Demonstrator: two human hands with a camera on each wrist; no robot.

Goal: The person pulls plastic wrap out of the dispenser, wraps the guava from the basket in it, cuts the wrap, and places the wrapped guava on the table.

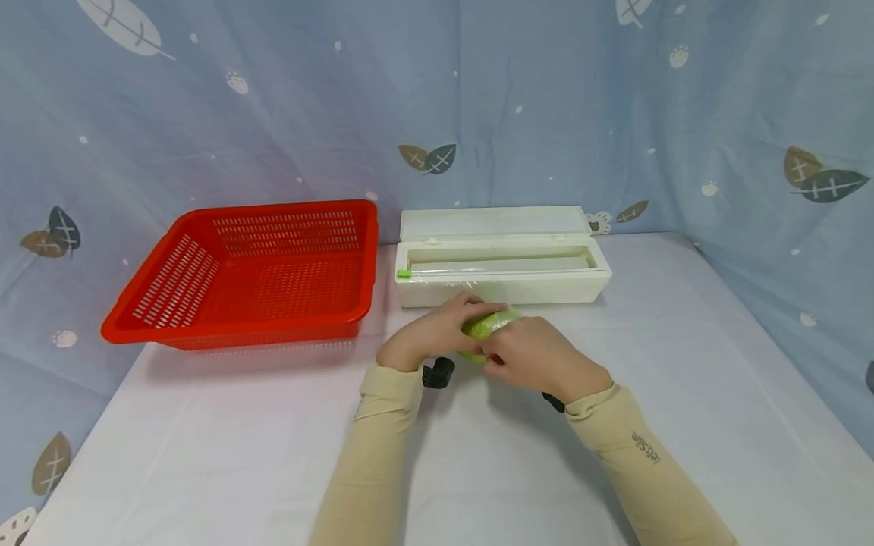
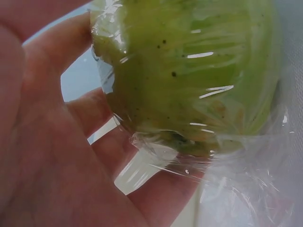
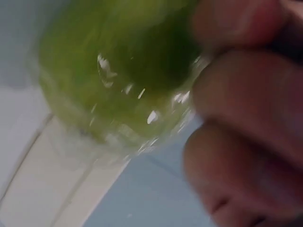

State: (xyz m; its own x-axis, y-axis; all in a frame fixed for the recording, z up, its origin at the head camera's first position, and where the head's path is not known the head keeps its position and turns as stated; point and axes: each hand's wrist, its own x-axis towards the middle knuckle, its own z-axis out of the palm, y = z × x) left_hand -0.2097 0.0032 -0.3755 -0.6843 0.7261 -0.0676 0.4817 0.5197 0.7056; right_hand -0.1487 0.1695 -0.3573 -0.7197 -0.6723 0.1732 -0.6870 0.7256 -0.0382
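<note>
A round green fruit (image 2: 184, 71) with small dark specks is wrapped in shiny cling film (image 2: 236, 179) that bunches and trails loose along one side. My left hand (image 1: 444, 331) holds the fruit from the left, fingers curved around it, as the left wrist view also shows. From the right, my right hand (image 1: 536, 356) has its fingers curled tightly against the wrapped fruit (image 3: 118, 71), pinching film at its side; the fingertips are partly hidden. Both hands are above the white tabletop, just in front of a white cling film box (image 1: 505, 292).
The film box has its lid (image 1: 492, 222) raised, a roll (image 1: 498, 265) inside and a green slider (image 1: 404, 274) at its left end. Left of it stands a red plastic basket (image 1: 362, 303). A blue patterned curtain (image 1: 519, 152) hangs behind the white-covered table (image 1: 239, 455).
</note>
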